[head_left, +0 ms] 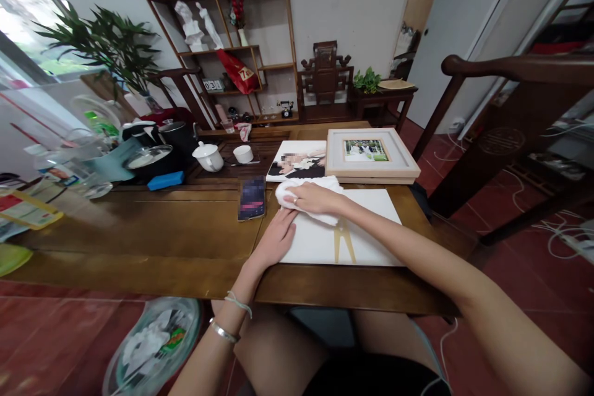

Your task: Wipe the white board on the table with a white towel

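Observation:
A white board or panel (306,244) with tan markings near its front edge lies flat on the wooden table before me. My right hand (315,198) presses a bunched white cloth (331,184) onto the board's far left part, its fingers curled over the cloth. Flat on the board's left edge rests my left hand (277,236), fingers stretched out and holding nothing, the tips close to the cloth. Both forearms reach in from the front, and the right one hides part of the board.
Behind the board are a framed picture (399,158) and a photo print (290,164). A phone (251,198) lies to the left, with a blue block (166,180), lidded white cup (207,156) and small white cup (243,153) beyond. A bin (185,346) stands below the table.

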A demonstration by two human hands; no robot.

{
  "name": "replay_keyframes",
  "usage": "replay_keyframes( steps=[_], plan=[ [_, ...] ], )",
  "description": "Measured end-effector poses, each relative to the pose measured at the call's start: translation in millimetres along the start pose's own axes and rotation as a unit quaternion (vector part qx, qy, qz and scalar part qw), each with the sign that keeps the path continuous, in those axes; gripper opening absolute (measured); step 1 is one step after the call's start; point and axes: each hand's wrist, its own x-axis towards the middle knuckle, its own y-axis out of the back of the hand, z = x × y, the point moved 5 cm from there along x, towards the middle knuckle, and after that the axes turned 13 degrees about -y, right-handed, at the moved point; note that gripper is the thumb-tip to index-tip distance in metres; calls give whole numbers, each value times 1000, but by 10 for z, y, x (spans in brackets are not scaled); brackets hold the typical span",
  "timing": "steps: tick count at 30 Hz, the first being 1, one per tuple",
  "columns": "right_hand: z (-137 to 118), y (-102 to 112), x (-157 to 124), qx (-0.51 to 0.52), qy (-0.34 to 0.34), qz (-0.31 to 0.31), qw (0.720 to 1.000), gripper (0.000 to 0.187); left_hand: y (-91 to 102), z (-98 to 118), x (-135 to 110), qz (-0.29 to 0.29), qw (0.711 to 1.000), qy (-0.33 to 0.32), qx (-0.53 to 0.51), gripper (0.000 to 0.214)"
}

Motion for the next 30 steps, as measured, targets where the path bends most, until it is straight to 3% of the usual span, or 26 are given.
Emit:
replay_keyframes(
  steps=[4,7,10,15,18,23,25,27,30],
  plan=[
    [286,-21,-373,-34,-51,16,998,37,-22,-18,-16,-5,1000,3,-2,47],
    [331,-171,-668,-77,-37,57,995,35,-26,-22,-18,0,1000,-1,-3,47],
    [120,-412,-953,-111,-5,91,990,33,-23,-20,-16,1,1000,-3,-2,47],
    [-352,-631,-1344,-80,51,65,993,27,-17,-20,-14,-5,1000,3,-11,45],
    [-314,-549,-1248,-69,28,48,996,32,-14,-15,-11,-4,1000,0,-21,44],
    [14,-361,-687,-87,-30,48,995,38,-9,-4,-3,2,1000,1,-18,46],
    [29,-367,-612,-107,-34,50,992,38,-5,-3,-2,5,1000,2,-17,46],
    [-69,-430,-721,-127,-15,43,991,37,-7,-1,-4,0,1000,-2,-21,47],
    [-340,-520,-1122,-131,51,23,990,32,-12,-14,-13,-12,1000,-1,-25,47]
  ],
)
